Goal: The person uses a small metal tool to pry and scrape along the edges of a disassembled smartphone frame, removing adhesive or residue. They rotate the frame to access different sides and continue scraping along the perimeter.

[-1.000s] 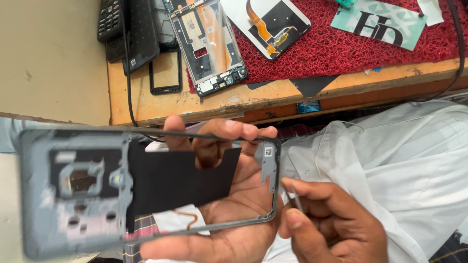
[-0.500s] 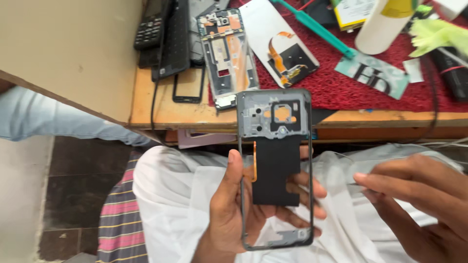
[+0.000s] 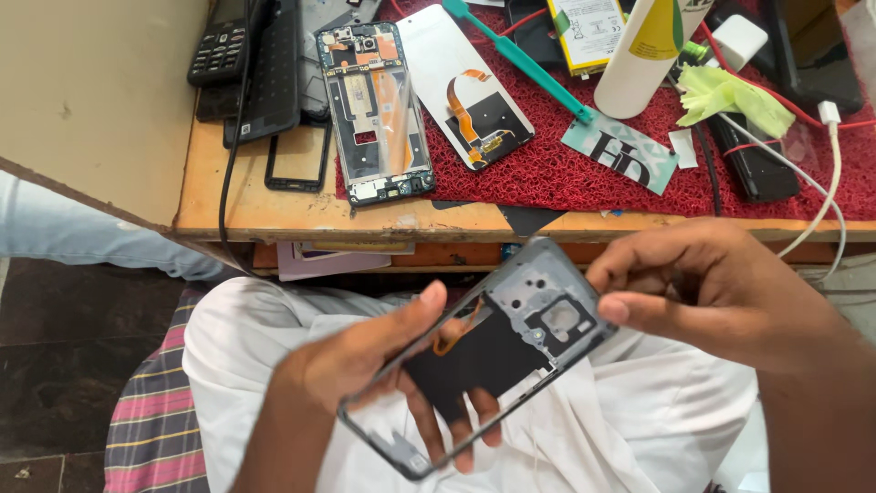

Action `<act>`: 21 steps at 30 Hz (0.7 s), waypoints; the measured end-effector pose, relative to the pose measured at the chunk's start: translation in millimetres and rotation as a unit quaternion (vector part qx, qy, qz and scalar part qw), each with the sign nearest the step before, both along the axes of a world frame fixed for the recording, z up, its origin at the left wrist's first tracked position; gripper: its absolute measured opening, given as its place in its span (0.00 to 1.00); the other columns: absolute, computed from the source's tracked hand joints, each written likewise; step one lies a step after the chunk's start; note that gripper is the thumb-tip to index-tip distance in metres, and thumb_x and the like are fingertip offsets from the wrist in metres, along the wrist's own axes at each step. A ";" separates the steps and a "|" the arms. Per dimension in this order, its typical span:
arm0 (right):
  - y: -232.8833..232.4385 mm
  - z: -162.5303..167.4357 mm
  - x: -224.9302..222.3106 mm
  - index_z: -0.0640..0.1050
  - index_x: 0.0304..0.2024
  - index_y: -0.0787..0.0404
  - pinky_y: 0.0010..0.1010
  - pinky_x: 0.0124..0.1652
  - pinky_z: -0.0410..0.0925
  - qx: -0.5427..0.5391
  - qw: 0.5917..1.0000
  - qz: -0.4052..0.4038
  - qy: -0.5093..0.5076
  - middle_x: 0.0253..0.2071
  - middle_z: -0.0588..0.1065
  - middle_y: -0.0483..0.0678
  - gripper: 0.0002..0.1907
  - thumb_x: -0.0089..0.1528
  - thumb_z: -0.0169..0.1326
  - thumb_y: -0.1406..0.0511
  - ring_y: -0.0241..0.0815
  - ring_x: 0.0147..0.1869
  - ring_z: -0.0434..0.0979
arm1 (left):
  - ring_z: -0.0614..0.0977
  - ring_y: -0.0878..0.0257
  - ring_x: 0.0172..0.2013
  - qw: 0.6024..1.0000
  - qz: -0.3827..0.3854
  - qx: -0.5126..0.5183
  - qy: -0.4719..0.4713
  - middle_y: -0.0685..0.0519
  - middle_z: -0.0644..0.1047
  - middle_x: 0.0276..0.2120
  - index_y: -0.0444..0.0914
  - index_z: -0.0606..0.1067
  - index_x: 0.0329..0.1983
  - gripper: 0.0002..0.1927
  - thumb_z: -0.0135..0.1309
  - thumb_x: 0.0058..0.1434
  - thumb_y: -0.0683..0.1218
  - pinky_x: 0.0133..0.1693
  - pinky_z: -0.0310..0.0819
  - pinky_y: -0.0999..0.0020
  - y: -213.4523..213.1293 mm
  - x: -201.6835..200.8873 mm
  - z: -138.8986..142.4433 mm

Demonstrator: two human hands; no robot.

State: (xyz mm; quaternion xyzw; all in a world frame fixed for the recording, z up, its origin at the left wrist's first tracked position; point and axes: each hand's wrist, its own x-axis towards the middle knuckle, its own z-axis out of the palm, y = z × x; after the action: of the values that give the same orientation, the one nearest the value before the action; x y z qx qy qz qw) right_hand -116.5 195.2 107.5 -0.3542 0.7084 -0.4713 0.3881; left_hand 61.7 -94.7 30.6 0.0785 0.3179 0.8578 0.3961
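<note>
My left hand (image 3: pixel 365 365) holds a grey phone frame (image 3: pixel 538 319) from below, over my lap. The frame is tilted, its camera end up and to the right, with a black sheet and an orange flex strip inside it. My thumb lies over its near edge and my fingers show through its open lower part. My right hand (image 3: pixel 712 292) is at the frame's upper right corner, fingers pinched together close to the camera end. Whether those fingers hold something small cannot be seen.
A wooden bench edge (image 3: pixel 274 215) runs ahead with a red mat (image 3: pixel 566 173). On it lie an opened phone body (image 3: pixel 374 114), a white back panel (image 3: pixel 465 87), a green tool (image 3: pixel 520 59), a white bottle (image 3: pixel 643 55), black keypad phones (image 3: pixel 246 64) and a white cable (image 3: pixel 821 183).
The frame has swung from upright to tilted right and sits lower over my lap. My right hand has come in from the right edge to the frame's top corner.
</note>
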 end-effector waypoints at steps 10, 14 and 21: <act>-12.4 -41.7 56.1 0.77 0.43 0.77 0.23 0.21 0.49 -0.302 0.888 -0.280 -0.204 0.21 0.68 0.42 0.09 0.67 0.57 0.71 0.26 0.19 0.56 | 0.61 0.35 0.74 0.842 0.501 0.144 0.139 0.27 0.60 0.71 0.27 0.56 0.76 0.56 0.31 0.67 0.79 0.76 0.52 0.49 1.4 -65.5 34.3; -45.7 -54.6 84.9 0.75 0.44 0.75 0.23 0.21 0.50 -0.374 0.832 -0.344 -0.224 0.23 0.69 0.42 0.08 0.69 0.56 0.72 0.26 0.19 0.56 | 0.62 0.39 0.73 0.778 0.533 0.314 0.108 0.34 0.57 0.76 0.37 0.54 0.79 0.56 0.31 0.61 0.81 0.72 0.59 0.45 79.8 -66.2 25.0; -68.6 -32.6 100.8 0.75 0.46 0.72 0.20 0.24 0.57 -0.180 0.896 -0.394 -0.099 0.27 0.72 0.42 0.10 0.64 0.57 0.71 0.26 0.24 0.64 | 0.71 0.42 0.62 0.775 0.538 0.299 0.143 0.38 0.69 0.57 0.31 0.56 0.73 0.54 0.31 0.70 0.82 0.66 0.70 0.48 105.4 -68.8 15.5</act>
State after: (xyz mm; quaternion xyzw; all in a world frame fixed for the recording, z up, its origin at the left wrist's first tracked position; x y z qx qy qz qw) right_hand -15.8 126.6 75.0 -0.0615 0.6510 -0.7377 0.1679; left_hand -7.1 10.8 46.1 0.1313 0.0885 0.9619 -0.2230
